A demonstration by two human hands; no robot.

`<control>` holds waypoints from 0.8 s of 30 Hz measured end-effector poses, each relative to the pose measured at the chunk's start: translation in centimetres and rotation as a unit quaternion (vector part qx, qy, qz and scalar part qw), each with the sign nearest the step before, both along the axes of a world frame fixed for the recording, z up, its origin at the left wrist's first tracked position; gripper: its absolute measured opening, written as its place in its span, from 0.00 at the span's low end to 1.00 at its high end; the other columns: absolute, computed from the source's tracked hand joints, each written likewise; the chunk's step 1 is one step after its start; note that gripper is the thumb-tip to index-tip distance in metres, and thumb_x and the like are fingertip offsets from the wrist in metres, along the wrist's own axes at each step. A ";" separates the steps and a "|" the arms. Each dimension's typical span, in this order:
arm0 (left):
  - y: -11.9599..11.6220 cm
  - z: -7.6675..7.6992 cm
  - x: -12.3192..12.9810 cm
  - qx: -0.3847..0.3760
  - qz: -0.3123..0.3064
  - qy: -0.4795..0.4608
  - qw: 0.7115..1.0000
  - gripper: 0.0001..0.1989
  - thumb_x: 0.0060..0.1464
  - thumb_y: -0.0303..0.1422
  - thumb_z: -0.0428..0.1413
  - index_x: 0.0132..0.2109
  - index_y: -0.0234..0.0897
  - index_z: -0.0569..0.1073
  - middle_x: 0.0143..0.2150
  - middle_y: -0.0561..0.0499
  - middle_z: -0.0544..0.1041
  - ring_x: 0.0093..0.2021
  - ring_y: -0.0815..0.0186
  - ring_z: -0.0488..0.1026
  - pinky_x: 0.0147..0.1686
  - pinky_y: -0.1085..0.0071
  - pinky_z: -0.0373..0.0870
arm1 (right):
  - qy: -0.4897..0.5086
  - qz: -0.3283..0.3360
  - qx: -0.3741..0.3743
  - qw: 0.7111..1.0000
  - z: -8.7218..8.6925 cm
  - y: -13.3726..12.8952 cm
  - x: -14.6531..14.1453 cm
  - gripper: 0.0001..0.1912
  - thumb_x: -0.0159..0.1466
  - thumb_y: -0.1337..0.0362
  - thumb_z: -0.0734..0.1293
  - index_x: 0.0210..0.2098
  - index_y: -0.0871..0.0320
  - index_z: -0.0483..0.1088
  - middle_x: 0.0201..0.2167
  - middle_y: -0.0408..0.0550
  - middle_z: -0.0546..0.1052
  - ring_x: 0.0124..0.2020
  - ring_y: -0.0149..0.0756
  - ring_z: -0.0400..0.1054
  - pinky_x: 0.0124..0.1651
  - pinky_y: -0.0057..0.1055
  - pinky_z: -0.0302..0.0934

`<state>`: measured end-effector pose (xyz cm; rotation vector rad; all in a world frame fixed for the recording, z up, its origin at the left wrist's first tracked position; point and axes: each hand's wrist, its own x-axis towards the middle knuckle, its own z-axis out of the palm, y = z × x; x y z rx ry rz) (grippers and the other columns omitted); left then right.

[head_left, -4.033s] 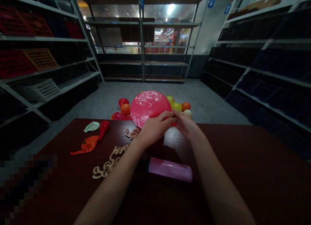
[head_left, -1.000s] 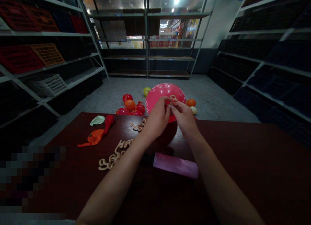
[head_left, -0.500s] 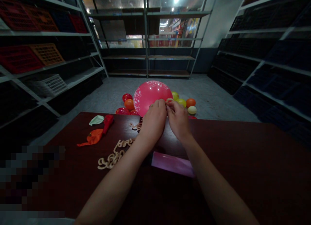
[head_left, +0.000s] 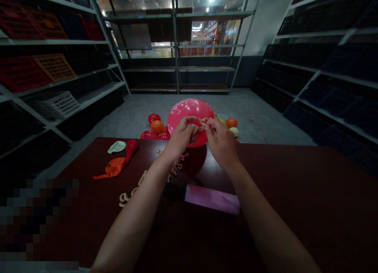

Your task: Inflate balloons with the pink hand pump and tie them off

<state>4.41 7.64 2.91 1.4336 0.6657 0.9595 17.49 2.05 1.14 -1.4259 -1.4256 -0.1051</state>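
Note:
An inflated pink-red balloon with white printed patterns is just beyond my hands, over the far table edge. My left hand is closed in front of it, its fingers curled on a beige rubber band. From the other side my right hand pinches the same band between thumb and fingers. The balloon's neck is hidden by my fingers. Below lies a balloon pump with a purple barrel and a dark end. Several more beige bands lie in loose curls, partly behind my left forearm.
Flat balloons, pale green, red and orange, lie at the left of the dark red table. Beyond its far edge are several inflated balloons. Shelving with crates surrounds the floor.
Both hands have moved slightly apart, and the beige band shows between them. The balloon has shifted a little right. More of the pump shows.

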 end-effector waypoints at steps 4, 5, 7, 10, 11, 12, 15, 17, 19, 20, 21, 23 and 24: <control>0.0 -0.3 0.1 0.166 0.029 0.033 0.985 0.06 0.63 0.26 0.52 0.46 0.37 0.68 0.38 0.50 0.74 0.33 0.70 0.70 0.35 0.73 0.67 | 0.007 0.011 0.001 1.000 0.3 -0.2 -0.2 0.06 0.66 0.65 0.62 0.36 0.53 0.70 0.37 0.49 0.79 0.39 0.40 0.72 0.45 0.39 0.63; -0.1 -0.4 0.1 0.218 0.045 0.053 0.973 0.06 0.63 0.25 0.53 0.47 0.37 0.68 0.40 0.49 0.75 0.37 0.68 0.71 0.39 0.71 0.69 | 0.011 0.012 0.002 1.000 0.2 -0.2 -0.3 0.06 0.66 0.65 0.61 0.36 0.53 0.70 0.36 0.49 0.79 0.39 0.41 0.72 0.45 0.39 0.63; -0.5 -0.4 0.1 0.294 0.072 0.116 0.946 0.07 0.64 0.25 0.53 0.47 0.37 0.68 0.43 0.46 0.76 0.41 0.66 0.73 0.44 0.68 0.69 | 0.018 0.013 -0.001 1.000 0.1 -0.1 -0.5 0.06 0.67 0.64 0.61 0.36 0.53 0.70 0.35 0.49 0.78 0.38 0.41 0.71 0.43 0.39 0.63; -1.5 -0.2 0.1 0.348 0.113 0.236 0.900 0.05 0.67 0.26 0.49 0.47 0.35 0.69 0.45 0.42 0.77 0.44 0.61 0.74 0.47 0.63 0.70 | 0.026 0.004 -0.015 1.000 -0.3 0.1 -0.7 0.06 0.67 0.64 0.62 0.36 0.54 0.70 0.35 0.50 0.78 0.38 0.41 0.71 0.43 0.39 0.63; -1.8 -0.2 0.2 0.359 0.126 0.271 0.884 0.06 0.68 0.27 0.48 0.47 0.35 0.69 0.45 0.41 0.76 0.45 0.59 0.74 0.48 0.61 0.70 | 0.027 -0.001 -0.018 0.999 -0.4 0.1 -0.8 0.06 0.67 0.64 0.62 0.36 0.54 0.70 0.35 0.50 0.78 0.39 0.41 0.71 0.43 0.39 0.63; -2.1 -0.1 0.2 0.369 0.136 0.300 0.869 0.07 0.69 0.27 0.46 0.47 0.34 0.69 0.45 0.40 0.76 0.46 0.58 0.74 0.48 0.60 0.70 | 0.026 -0.005 -0.020 0.999 -0.5 0.2 -0.8 0.06 0.67 0.64 0.62 0.36 0.54 0.71 0.36 0.50 0.78 0.39 0.41 0.71 0.44 0.39 0.63; -2.7 0.2 0.1 0.400 0.148 0.359 0.830 0.10 0.70 0.27 0.43 0.47 0.34 0.69 0.46 0.39 0.75 0.47 0.56 0.74 0.48 0.59 0.70 | 0.020 -0.007 -0.021 1.000 -0.7 0.3 -0.9 0.06 0.68 0.64 0.61 0.37 0.53 0.71 0.36 0.50 0.78 0.40 0.42 0.70 0.45 0.40 0.63; -2.7 0.4 -0.2 0.418 0.149 0.374 0.814 0.10 0.70 0.27 0.44 0.46 0.33 0.70 0.46 0.39 0.75 0.46 0.56 0.73 0.48 0.59 0.70 | 0.016 -0.004 -0.021 1.000 -0.8 0.3 -0.9 0.07 0.68 0.64 0.61 0.38 0.53 0.71 0.36 0.50 0.78 0.40 0.42 0.70 0.45 0.40 0.63; -2.5 0.7 -0.5 0.428 0.149 0.375 0.809 0.10 0.69 0.27 0.45 0.45 0.33 0.71 0.45 0.39 0.75 0.46 0.56 0.73 0.48 0.59 0.70 | 0.011 -0.002 -0.022 1.000 -0.8 0.3 -1.0 0.07 0.68 0.65 0.61 0.38 0.53 0.70 0.36 0.50 0.78 0.40 0.41 0.70 0.45 0.40 0.62; -2.3 0.7 -0.6 0.428 0.147 0.372 0.811 0.09 0.69 0.27 0.46 0.44 0.33 0.71 0.44 0.40 0.75 0.46 0.56 0.73 0.48 0.59 0.70 | 0.009 -0.001 -0.022 1.000 -0.8 0.3 -1.0 0.07 0.69 0.65 0.61 0.38 0.53 0.70 0.36 0.50 0.77 0.40 0.41 0.69 0.45 0.39 0.62; -2.2 0.8 -0.7 0.426 0.147 0.367 0.814 0.09 0.69 0.27 0.47 0.43 0.33 0.71 0.44 0.40 0.76 0.46 0.56 0.73 0.48 0.59 0.70 | 0.006 -0.001 -0.022 1.000 -0.8 0.3 -1.1 0.07 0.69 0.65 0.61 0.38 0.53 0.70 0.36 0.50 0.77 0.40 0.41 0.69 0.45 0.39 0.62; -1.9 0.8 -0.8 0.415 0.148 0.355 0.824 0.08 0.68 0.27 0.48 0.42 0.34 0.71 0.43 0.40 0.76 0.46 0.56 0.73 0.49 0.59 0.70 | 0.001 0.000 -0.022 1.000 -0.8 0.3 -1.2 0.07 0.69 0.65 0.60 0.38 0.53 0.70 0.36 0.50 0.77 0.40 0.42 0.69 0.45 0.39 0.62; -1.8 0.7 -0.8 0.410 0.148 0.348 0.830 0.08 0.68 0.27 0.48 0.42 0.34 0.71 0.43 0.41 0.76 0.46 0.57 0.73 0.49 0.60 0.70 | -0.002 0.000 -0.021 1.000 -0.8 0.3 -1.2 0.07 0.69 0.66 0.60 0.38 0.53 0.69 0.36 0.51 0.77 0.40 0.42 0.69 0.45 0.39 0.61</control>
